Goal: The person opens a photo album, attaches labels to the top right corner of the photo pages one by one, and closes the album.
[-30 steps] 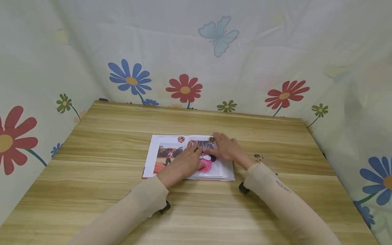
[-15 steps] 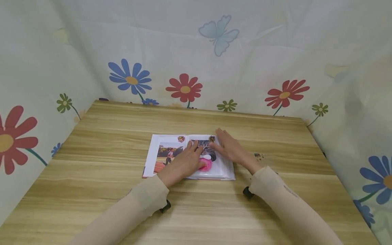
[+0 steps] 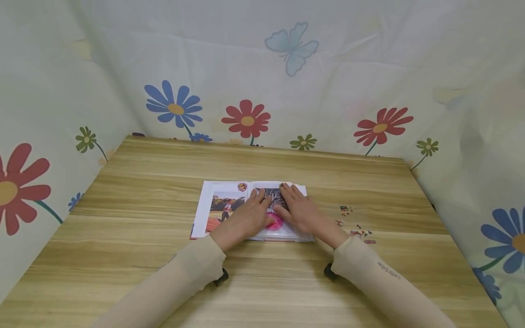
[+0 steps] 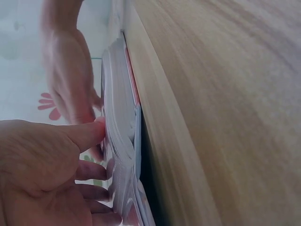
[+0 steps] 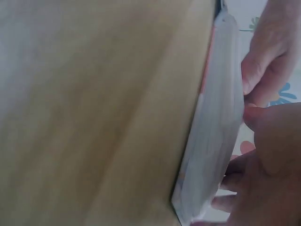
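A photo album (image 3: 199, 210) lies spread on the table, its thick stack of pages showing edge-on in both wrist views. My left hand (image 3: 247, 217) rests with fingers spread on the right-hand page, near the fold, its thumb on a round pink patch (image 3: 275, 223). On the same page, further right, my right hand (image 3: 306, 214) lies flat, fingers pointing away from me. Between the hands a dark photo (image 3: 272, 196) shows in part. The left-hand page carries a photo of a runner (image 3: 226, 210) and a small round sticker (image 3: 242, 187). My right hand hides the right-hand page's outer side.
Small colourful bits (image 3: 356, 233) lie scattered on the wood-grain table (image 3: 156, 182), right of the album beside my right forearm. A flower-printed cloth (image 3: 328, 91) surrounds the table at the back and sides.
My right hand first slid outward toward the page's upper right, then came back left and down onto it, covering the corner sticker. More bits show beside the right arm. My left hand stays put.
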`<state>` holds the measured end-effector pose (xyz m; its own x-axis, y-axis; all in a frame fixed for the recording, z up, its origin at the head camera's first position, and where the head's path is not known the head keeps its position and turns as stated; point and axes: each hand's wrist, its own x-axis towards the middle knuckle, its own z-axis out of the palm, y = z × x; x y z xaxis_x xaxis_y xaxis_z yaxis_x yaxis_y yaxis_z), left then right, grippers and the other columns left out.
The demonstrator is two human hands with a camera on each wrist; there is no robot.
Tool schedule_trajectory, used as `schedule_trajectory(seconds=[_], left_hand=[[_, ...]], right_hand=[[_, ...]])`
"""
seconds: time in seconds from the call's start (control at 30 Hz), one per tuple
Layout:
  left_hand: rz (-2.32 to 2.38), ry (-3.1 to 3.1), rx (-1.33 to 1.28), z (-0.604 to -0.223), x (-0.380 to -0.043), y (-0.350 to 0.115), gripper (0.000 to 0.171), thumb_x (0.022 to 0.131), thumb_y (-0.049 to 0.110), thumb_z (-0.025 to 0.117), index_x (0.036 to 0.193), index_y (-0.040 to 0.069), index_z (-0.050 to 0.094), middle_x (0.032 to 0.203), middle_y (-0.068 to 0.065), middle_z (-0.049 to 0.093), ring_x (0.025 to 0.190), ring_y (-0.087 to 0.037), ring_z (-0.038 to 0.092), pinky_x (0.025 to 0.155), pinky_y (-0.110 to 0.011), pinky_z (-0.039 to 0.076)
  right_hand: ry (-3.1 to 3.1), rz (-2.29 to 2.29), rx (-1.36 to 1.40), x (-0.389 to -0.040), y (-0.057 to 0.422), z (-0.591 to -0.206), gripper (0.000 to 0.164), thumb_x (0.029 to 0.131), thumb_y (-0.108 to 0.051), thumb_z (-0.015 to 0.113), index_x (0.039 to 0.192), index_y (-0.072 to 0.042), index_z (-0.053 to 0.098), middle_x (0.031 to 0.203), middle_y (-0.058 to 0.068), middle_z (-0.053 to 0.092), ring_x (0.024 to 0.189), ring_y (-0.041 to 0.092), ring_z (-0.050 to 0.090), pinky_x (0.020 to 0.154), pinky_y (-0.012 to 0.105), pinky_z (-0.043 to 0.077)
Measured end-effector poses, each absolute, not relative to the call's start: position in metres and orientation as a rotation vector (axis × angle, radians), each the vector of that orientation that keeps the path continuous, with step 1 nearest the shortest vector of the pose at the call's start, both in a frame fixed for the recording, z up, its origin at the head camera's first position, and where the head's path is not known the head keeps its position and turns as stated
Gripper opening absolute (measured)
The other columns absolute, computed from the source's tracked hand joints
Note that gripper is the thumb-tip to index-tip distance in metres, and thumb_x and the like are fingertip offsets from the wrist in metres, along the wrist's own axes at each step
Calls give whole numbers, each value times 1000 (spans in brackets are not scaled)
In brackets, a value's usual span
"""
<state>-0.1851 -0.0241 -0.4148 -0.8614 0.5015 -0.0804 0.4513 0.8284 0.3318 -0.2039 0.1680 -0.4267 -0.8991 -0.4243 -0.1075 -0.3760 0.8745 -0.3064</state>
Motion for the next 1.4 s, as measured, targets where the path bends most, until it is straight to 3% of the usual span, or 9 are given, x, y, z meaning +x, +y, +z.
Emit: schedule_trajectory(seconds=[0.33,0.8,1.1,1.4], left_hand=[[467,2869,791,-415,-185,-24,64,100,37,63,147,-4,49,160,-34,34,151,-53,31,125,-54,33],[439,2837,746,-413,-185,-24,69,102,42,60,152,-2,44,164,-31,28,153,-52,26,125,-54,31],[432,2833,736,-413,-185,-24,70,102,43,59,153,-2,43,165,-30,27,153,-52,26,125,-55,32],[411,2836,734,-414,-184,-24,71,102,44,59,153,-2,42,165,-30,27,153,-51,26,125,-54,32]], right_hand=[[2848,-265,-583,-201,163,-423,80,106,-56,39,164,-5,15,174,13,9,161,38,10,125,66,23],[2830,-184,-572,-219,170,-421,81,106,-58,40,164,-7,17,174,13,12,160,39,15,122,68,28],[2783,-156,-538,-232,173,-419,84,104,-62,39,165,-9,13,174,11,7,161,37,13,124,68,22],[2776,-172,-564,-240,175,-416,84,104,-60,43,164,-6,19,172,17,15,159,39,21,122,70,25]])
